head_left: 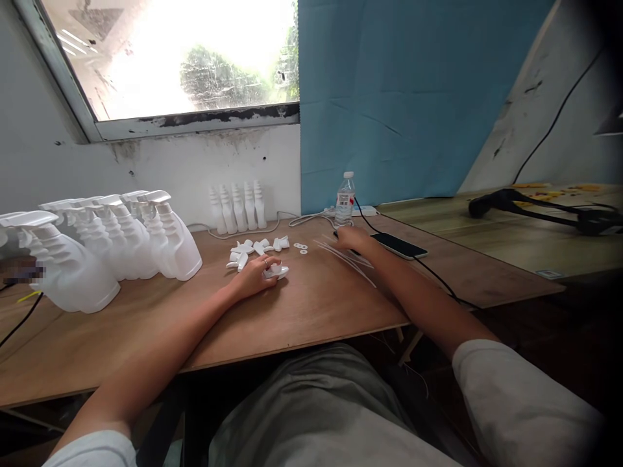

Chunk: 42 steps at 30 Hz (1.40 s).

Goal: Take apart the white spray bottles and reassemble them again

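Note:
My left hand (254, 277) rests on the table with its fingers closed round a white plastic spray trigger head (277, 272). Just beyond it lies a small group of similar white trigger heads (260, 247). To their right are a few flat white rings (303, 251). Further right, my right hand (352, 239) reaches over the far ends of several thin white tubes (350, 261). Its fingers are curled down, and what is under the fingertips, if anything, I cannot make out. A dark-screened phone (399, 245) lies beside the right wrist.
Large white spray bottles (170, 240) stand in rows at the left of the wooden table (302, 305). Several slim white bottle-like pieces (237, 207) stand against the wall. A clear water bottle (345, 200) stands behind my right hand, near white and black cables.

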{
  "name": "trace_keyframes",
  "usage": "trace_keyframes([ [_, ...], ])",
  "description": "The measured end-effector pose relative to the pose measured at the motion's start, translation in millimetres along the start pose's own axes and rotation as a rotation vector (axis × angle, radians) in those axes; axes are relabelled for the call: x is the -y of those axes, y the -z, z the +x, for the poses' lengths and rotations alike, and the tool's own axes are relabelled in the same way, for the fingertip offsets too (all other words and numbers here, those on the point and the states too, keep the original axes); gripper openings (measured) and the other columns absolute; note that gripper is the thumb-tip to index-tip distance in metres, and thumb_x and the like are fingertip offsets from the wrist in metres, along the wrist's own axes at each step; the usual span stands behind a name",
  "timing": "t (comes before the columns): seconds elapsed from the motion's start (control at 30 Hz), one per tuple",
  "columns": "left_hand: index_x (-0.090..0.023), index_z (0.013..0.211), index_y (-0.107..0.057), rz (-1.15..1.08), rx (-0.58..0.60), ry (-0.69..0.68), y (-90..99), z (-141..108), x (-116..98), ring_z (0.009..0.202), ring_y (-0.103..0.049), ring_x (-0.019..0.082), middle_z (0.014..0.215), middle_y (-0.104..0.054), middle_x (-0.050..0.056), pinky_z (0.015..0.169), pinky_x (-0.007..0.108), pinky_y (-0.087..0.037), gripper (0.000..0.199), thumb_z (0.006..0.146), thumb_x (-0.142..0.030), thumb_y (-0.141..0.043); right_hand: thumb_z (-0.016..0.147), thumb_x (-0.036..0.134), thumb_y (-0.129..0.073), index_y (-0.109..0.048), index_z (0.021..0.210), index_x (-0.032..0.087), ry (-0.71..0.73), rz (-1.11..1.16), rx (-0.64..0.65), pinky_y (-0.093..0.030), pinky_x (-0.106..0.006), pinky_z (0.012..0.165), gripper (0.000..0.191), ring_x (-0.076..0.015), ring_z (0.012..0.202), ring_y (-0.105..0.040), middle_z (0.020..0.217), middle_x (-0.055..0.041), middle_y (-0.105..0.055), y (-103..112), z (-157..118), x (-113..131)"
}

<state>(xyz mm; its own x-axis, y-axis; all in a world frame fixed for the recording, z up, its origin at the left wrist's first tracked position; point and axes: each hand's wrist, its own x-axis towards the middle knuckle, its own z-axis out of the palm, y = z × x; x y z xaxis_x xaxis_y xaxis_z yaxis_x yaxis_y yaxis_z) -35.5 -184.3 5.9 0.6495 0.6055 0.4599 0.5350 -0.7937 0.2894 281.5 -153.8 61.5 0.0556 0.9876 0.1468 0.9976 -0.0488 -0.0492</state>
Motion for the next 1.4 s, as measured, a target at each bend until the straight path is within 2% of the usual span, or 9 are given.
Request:
trace_keyframes([
  [0.13,-0.022,0.113,-0.060,-0.013,-0.002,0.011,0.0,0,0,0.084,-0.060,0.017,0.105,-0.062,0.005,0.078,0.028,-0.050,0.036,0.078,-0.029,-0.061,0.083,0.030,-0.049,-0.058,0.097,0.011,0.031,0.127,-0.303,-0.046,-0.032,0.073,0.025,-0.0276,0.092,-0.063,0.096,-0.0183,-0.066,19,-9,14],
  [0.23,-0.022,0.112,-0.060,-0.031,-0.003,0.011,0.9,0,-2,0.085,-0.060,0.017,0.108,-0.063,0.005,0.080,0.028,-0.049,0.035,0.077,-0.028,-0.062,0.084,0.030,-0.045,-0.048,0.095,0.017,0.222,0.645,-0.474,-0.043,-0.025,0.055,0.017,-0.0159,0.061,-0.060,0.076,-0.0056,-0.064,26,-17,31],
  [0.33,-0.023,0.111,-0.058,-0.035,-0.007,0.031,0.8,-1,-3,0.084,-0.060,0.017,0.108,-0.063,0.004,0.080,0.028,-0.049,0.036,0.076,-0.027,-0.063,0.083,0.036,-0.049,-0.039,0.093,0.022,0.452,1.149,-0.368,-0.037,-0.020,0.042,0.020,-0.0091,0.043,-0.050,0.069,0.0032,-0.059,23,-25,48],
  [0.43,-0.023,0.114,-0.054,-0.028,-0.024,0.080,0.0,-2,-2,0.078,-0.059,0.016,0.094,-0.062,0.002,0.074,0.027,-0.049,0.042,0.074,-0.028,-0.064,0.079,0.039,-0.058,-0.041,0.096,0.022,0.585,1.339,-0.240,-0.039,-0.019,0.042,0.030,-0.0076,0.045,-0.051,0.072,0.0036,-0.059,14,-29,61],
  [0.57,-0.021,0.114,-0.050,-0.037,-0.043,0.114,0.0,-3,-1,0.073,-0.059,0.015,0.085,-0.059,0.000,0.068,0.026,-0.047,0.047,0.072,-0.031,-0.066,0.078,0.041,-0.064,-0.056,0.092,0.015,0.669,1.251,0.022,-0.044,-0.020,0.046,0.031,-0.0085,0.052,-0.056,0.075,-0.0021,-0.063,5,-29,63],
  [0.67,-0.021,0.110,-0.050,-0.031,-0.034,0.109,1.6,-2,-2,0.073,-0.058,0.015,0.085,-0.059,0.000,0.067,0.026,-0.047,0.043,0.072,-0.033,-0.066,0.079,0.044,-0.063,-0.063,0.090,0.011,0.637,1.086,0.222,-0.046,-0.020,0.048,0.034,-0.0111,0.058,-0.061,0.079,-0.0062,-0.067,2,-30,58],
  [0.83,-0.020,0.104,-0.053,-0.039,-0.034,0.104,3.3,-2,-6,0.073,-0.058,0.016,0.085,-0.060,0.002,0.068,0.027,-0.047,0.037,0.072,-0.032,-0.065,0.075,0.042,-0.069,-0.068,0.083,0.009,0.631,0.907,0.463,-0.053,-0.026,0.065,0.033,-0.0151,0.070,-0.066,0.079,-0.0075,-0.070,-1,-31,56],
  [1.13,-0.019,0.103,-0.058,-0.029,-0.016,0.119,3.4,-1,-7,0.075,-0.059,0.017,0.087,-0.062,0.002,0.070,0.028,-0.049,0.036,0.071,-0.033,-0.066,0.069,0.034,-0.078,-0.062,0.099,0.012,0.701,1.407,0.283,-0.055,-0.034,0.080,0.040,-0.0185,0.082,-0.069,0.094,-0.0095,-0.072,-4,-38,80],
  [1.4,-0.022,0.126,-0.039,-0.063,-0.030,0.047,-0.3,-4,-9,0.075,-0.060,0.015,0.085,-0.060,-0.002,0.069,0.026,-0.046,0.058,0.073,-0.025,-0.063,0.068,0.034,-0.076,-0.063,0.077,0.014,0.635,1.346,0.143,-0.054,-0.032,0.069,0.026,-0.0160,0.069,-0.065,0.073,-0.0047,-0.070,-6,-56,99],
])
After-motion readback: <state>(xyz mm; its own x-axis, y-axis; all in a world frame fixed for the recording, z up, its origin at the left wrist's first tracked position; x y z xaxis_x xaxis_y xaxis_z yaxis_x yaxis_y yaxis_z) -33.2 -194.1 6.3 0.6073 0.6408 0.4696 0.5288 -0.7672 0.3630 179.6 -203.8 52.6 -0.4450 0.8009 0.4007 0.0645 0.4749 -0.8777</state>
